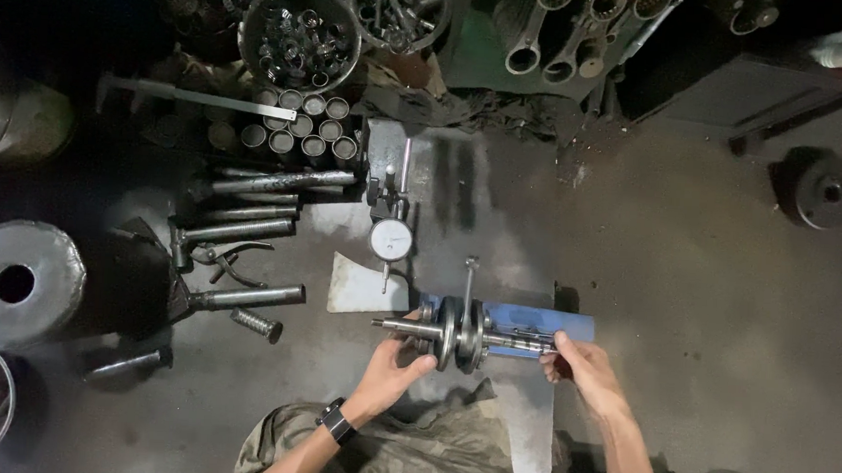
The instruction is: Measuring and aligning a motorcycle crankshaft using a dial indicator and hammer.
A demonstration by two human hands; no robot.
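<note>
A steel crankshaft (462, 333) with two round webs and a thin rod sticking up lies across a blue stand (570, 321) on the floor. My left hand (393, 364) grips its left shaft end, close to the webs; a black watch sits on that wrist. My right hand (578, 362) pinches the right shaft end. A dial gauge (391, 239) on a metal post stands just behind the crankshaft, apart from it.
Steel pipes and drifts (248, 229) and pliers (228, 258) lie to the left. Bowls of bearings and small parts (300, 34) and connecting rods (556, 42) sit at the back. A grey metal cylinder (17, 283) stands far left, a round weight (830, 191) right. A cloth (410, 447) covers my lap.
</note>
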